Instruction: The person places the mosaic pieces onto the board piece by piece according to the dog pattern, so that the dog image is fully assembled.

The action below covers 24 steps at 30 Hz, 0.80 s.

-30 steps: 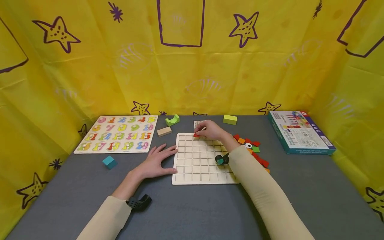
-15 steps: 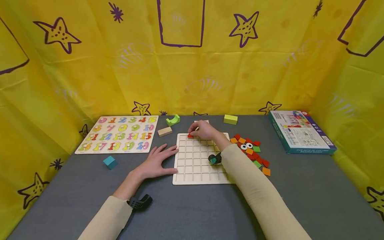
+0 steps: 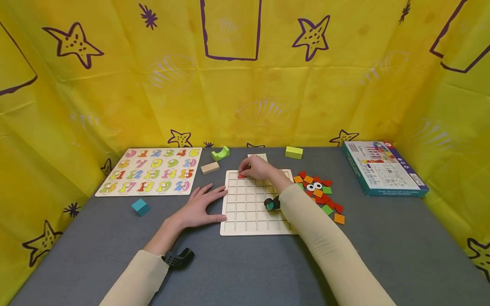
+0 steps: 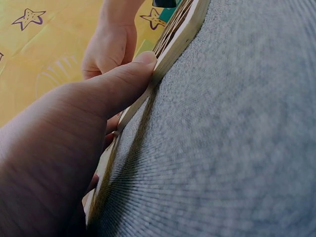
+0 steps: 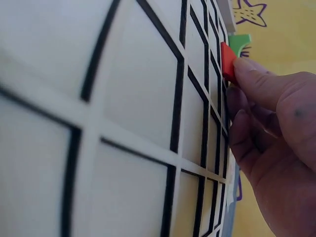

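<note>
A pale wooden grid board with square recesses lies flat on the grey table. My right hand is over its far row, left of the middle. Thumb and fingers pinch a thin red tile, held right at the board's surface in the right wrist view. My left hand is spread at the board's left side, its thumb against the edge in the left wrist view. Beyond the right hand, a small printed card is partly hidden.
Loose red, orange and green tiles lie right of the board, two with eyes. A number puzzle sits at left, a teal box at right. Around stand a blue cube, wooden block, green arch and yellow-green block.
My right hand has moved left along the board's far row with the red tile, then lowered it flat over a recess. My left hand has stayed in place.
</note>
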Each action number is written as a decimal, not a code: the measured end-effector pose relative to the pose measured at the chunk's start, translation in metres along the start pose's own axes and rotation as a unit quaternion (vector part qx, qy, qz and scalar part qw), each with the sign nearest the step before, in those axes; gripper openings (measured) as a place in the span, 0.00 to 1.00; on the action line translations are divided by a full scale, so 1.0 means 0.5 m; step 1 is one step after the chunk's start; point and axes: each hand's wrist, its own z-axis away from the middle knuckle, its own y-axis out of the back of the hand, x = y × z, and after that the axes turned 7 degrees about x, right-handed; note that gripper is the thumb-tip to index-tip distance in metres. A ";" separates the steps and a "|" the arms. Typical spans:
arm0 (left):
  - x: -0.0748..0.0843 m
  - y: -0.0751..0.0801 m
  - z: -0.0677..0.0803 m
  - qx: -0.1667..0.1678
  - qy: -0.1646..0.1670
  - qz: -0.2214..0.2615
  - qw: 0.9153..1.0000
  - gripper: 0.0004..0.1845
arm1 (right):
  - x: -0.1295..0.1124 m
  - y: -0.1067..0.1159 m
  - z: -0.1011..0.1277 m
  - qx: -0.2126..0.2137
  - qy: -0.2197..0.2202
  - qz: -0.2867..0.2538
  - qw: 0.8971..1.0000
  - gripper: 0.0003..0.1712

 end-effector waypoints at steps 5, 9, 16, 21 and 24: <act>0.004 0.001 0.000 0.001 0.004 0.002 1.000 0.43 | -0.003 0.000 0.001 -0.007 0.006 0.015 1.000 0.05; 0.003 0.000 0.002 -0.002 0.009 0.003 1.000 0.44 | -0.005 -0.001 0.002 -0.015 0.004 0.021 1.000 0.05; 0.002 -0.001 0.002 -0.007 0.016 0.003 1.000 0.45 | -0.004 0.004 0.005 -0.023 0.012 0.023 0.999 0.07; 0.001 -0.002 0.001 -0.011 0.018 0.002 1.000 0.45 | 0.007 0.018 0.015 -0.015 0.002 -0.007 1.000 0.11; 0.000 -0.001 -0.001 -0.011 0.018 0.001 1.000 0.45 | 0.015 0.032 0.020 -0.006 -0.011 -0.017 1.000 0.12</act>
